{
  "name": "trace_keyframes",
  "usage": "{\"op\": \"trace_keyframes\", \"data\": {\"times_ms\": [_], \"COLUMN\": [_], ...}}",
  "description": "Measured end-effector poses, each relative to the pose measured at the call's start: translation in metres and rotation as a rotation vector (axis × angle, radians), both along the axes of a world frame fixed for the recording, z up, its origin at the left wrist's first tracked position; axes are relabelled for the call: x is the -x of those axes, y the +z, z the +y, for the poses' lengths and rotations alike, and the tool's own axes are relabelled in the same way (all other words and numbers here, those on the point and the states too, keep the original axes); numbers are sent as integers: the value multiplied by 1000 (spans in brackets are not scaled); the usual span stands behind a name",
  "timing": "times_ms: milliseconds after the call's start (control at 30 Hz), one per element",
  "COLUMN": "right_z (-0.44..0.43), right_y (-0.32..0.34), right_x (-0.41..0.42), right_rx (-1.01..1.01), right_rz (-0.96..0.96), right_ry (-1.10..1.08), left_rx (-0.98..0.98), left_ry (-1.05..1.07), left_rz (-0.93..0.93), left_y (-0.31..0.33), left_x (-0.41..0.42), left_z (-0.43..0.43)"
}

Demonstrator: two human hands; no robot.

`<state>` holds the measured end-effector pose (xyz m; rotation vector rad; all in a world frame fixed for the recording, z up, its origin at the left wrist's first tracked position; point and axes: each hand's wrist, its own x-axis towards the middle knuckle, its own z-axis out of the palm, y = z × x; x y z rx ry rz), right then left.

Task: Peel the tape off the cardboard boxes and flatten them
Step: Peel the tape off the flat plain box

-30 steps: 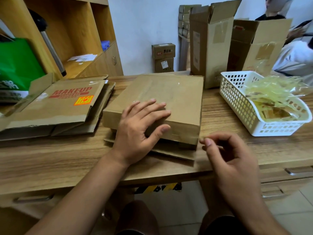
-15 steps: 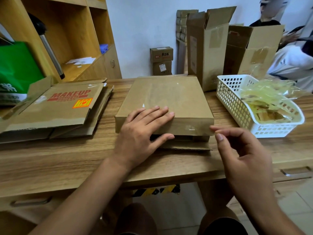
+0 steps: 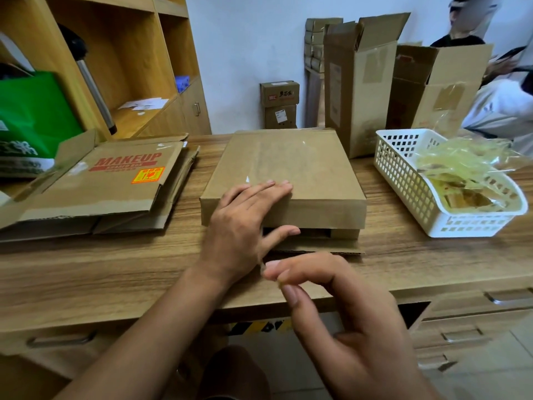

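Observation:
A flat brown cardboard box (image 3: 305, 168) lies in the middle of the wooden table (image 3: 115, 269), with a wide strip of clear tape (image 3: 277, 154) along its top. My left hand (image 3: 242, 226) rests on the box's near left corner, fingers straight over the top edge and thumb spread along the front, near the loose flap beneath. My right hand (image 3: 346, 313) hovers in front of the box above the table edge. Its thumb and forefinger pinch a tiny, barely visible scrap of tape (image 3: 277, 281).
Flattened boxes (image 3: 109, 186), the top one marked MAKEUP, are stacked at the left. A white basket (image 3: 403, 174) holding peeled tape (image 3: 461, 163) stands at the right. Two upright open boxes (image 3: 357, 90) stand behind. A green bag (image 3: 31, 116) and shelves are far left. A person (image 3: 501, 111) sits far right.
The box has turned to lie square to me. My right hand has pulled away from the box's front right corner, leftward and toward me, fingers still pinched. My left hand stays on the box.

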<state>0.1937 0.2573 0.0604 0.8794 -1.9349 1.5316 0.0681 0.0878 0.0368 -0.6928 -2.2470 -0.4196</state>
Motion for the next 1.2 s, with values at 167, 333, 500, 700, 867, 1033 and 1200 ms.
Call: {"op": "trace_keyframes", "data": {"times_ms": [167,333,500,700,867,1033,1200], "right_z": [14,62,135,193,219,225,227], "right_y": [17,50,80,95,81,68,57], "right_x": [0,20,58,102,126,130,127], "right_rx": [181,178,35,-214,-439,-664,-785], "right_rz": [-64,-100,-123,-214,-308,-212,-78], "right_ry": [9,-181,-499,-709,-765,-843,-906], "left_rx": [-87,-110,-104,-104,-105,-98,-120], "left_ry": [-2,14,52,85,89,69,51], "left_rz": [-96,-159,-224,-241,-273,-256,-224], "left_y": [3,8,6,5,4,4,8], "left_x": [-5,-11,-9,-10,-6,-6,-10], "left_z": [0,-1,-4,-5,-3,-1,4]}}
